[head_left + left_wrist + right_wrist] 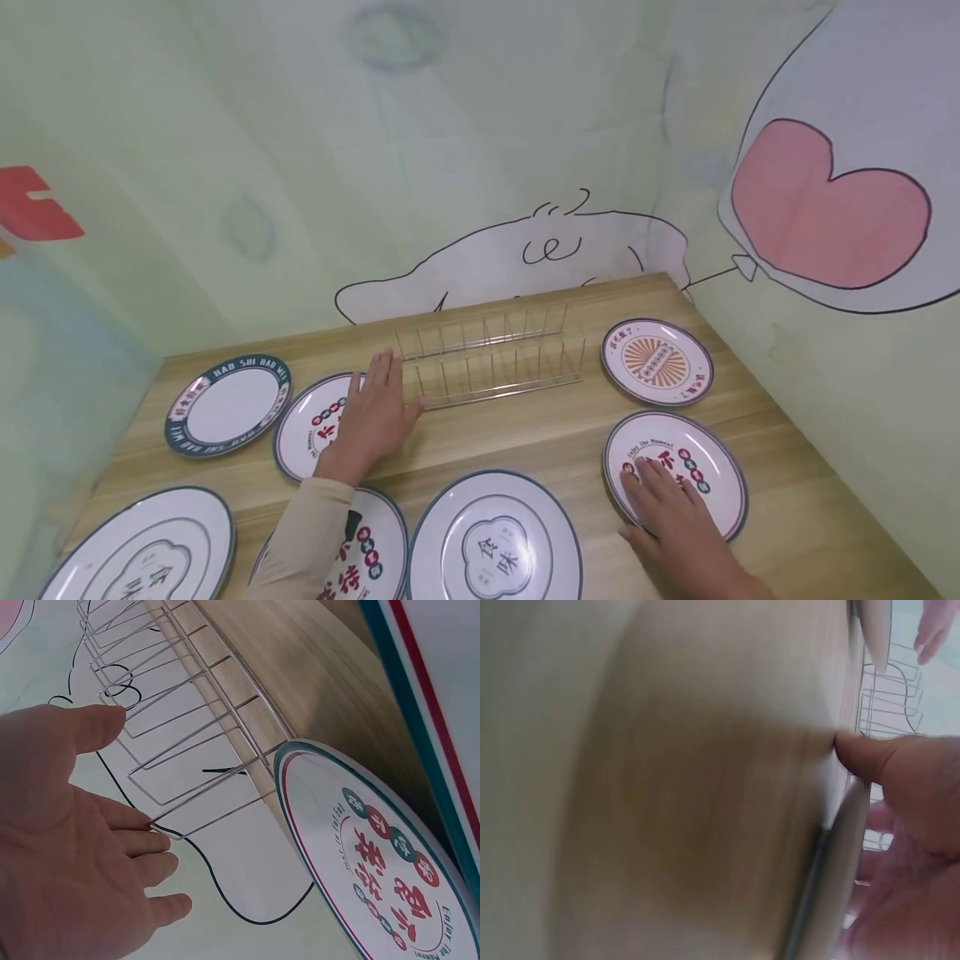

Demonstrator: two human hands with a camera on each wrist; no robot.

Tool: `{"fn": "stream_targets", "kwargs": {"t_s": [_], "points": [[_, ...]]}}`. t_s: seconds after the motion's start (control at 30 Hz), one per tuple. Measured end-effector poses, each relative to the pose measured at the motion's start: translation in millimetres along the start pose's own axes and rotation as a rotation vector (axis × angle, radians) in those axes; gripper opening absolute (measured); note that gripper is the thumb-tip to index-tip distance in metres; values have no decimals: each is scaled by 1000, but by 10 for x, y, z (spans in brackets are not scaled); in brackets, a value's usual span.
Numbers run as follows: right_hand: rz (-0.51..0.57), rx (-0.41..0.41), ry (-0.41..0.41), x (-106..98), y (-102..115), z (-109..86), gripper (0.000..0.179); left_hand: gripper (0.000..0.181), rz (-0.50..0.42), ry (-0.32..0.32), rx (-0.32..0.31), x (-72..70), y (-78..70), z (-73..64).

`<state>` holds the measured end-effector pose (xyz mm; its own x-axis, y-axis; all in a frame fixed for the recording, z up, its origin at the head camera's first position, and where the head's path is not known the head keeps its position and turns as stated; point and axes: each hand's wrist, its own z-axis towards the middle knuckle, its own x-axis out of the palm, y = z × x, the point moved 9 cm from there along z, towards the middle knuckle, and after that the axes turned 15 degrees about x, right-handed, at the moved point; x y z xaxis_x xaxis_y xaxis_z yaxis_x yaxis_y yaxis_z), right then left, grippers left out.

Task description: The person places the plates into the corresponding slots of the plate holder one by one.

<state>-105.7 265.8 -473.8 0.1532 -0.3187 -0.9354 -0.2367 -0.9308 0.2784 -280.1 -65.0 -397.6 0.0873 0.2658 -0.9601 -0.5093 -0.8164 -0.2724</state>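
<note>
My left hand hovers by the left end of a silver wire plate rack, thumb apart from the fingers and palm bare in the left wrist view. It overlaps a white plate with red lettering in the head view. On the right, my right hand reaches over the near left edge of another lettered plate, its fingers extended across the printed face. In the right wrist view the thumb is stretched out near the plate's rim, and that view is blurred. The rack's slots hold no plates.
A teal-rimmed plate lies at the far left and a sunburst plate at the back right. Along the front lie a large plate, a lettered plate partly behind my left sleeve, and a round plate. Walls border the wooden table.
</note>
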Motion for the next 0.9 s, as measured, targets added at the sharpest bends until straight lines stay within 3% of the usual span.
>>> {"fn": "stream_targets", "kwargs": {"t_s": [0.57,0.9], "points": [[-5,24,-80,-55,12,7,66,79,41,-14,22,42,16,42],[10,36,-26,-100,-32,58,74,80,42,-8,10,46,60,61]]}}
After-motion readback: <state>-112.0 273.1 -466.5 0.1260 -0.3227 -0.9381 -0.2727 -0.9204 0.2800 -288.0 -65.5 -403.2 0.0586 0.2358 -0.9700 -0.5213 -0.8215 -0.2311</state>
